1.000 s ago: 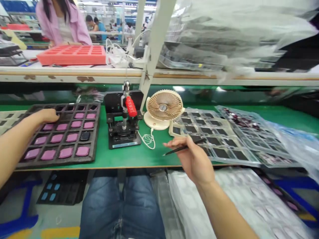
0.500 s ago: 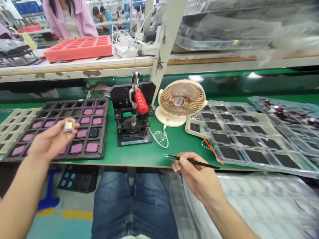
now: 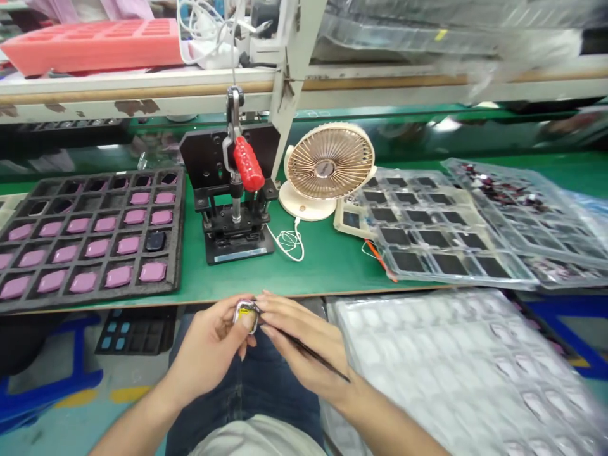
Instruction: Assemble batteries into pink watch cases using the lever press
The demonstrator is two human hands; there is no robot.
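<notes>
Between thumb and fingers, my left hand (image 3: 213,335) holds a small watch case (image 3: 246,315), rounded-square, with a pale rim and a yellow patch inside. My right hand (image 3: 304,335) grips black tweezers (image 3: 308,352), their tips against the right edge of the case. Both hands meet above my lap, just in front of the table edge. Fingers partly cover the case and the tweezer tips, so I cannot tell whether the tips pinch anything.
A dark foam tray (image 3: 178,253) with purple-covered pieces lies left. A black press (image 3: 237,221) with a red handle (image 3: 248,163) stands mid-table, beside a fan (image 3: 327,164). Clear plastic trays (image 3: 427,234) lie right. A bagged tray (image 3: 427,354) of pale pieces sits below the table edge.
My left hand has brought the watch case from above the foam tray to my lap. My right hand has moved left with the tweezers, which now touch the case. The view has tilted downward.
</notes>
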